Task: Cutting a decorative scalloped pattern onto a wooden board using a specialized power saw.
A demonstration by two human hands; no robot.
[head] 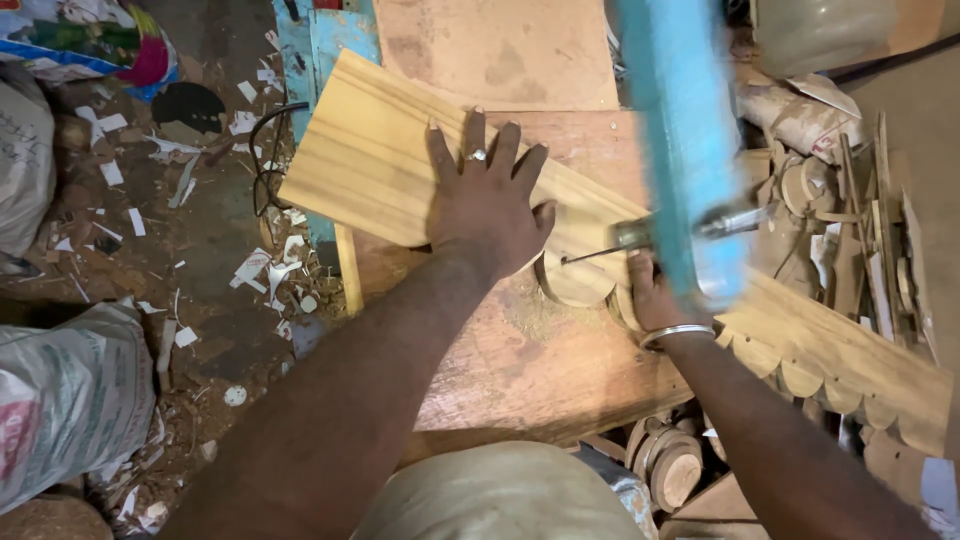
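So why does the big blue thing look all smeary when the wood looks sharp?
In the head view, the blue frame is streaked with blur, while the pale plank under the left hand shows crisp grain lines. The right hand is partly hidden behind that blur. The light is warm and even, with dimmer floor at the left.

- Dirt floor [200,260] on the left, brown and pretty messy, with white paper scraps [262,268] scattered all over it.
- Couple of stuffed woven sacks [70,400] sitting along the left edge, plus a colourful plastic bag [90,40] up in the corner.
- The table [520,350] is worn reddish-brown board dusted with sawdust.
- Pile of wood offcuts and round discs [670,465] underneath and off to the right.
- Lighting's dim and warm.
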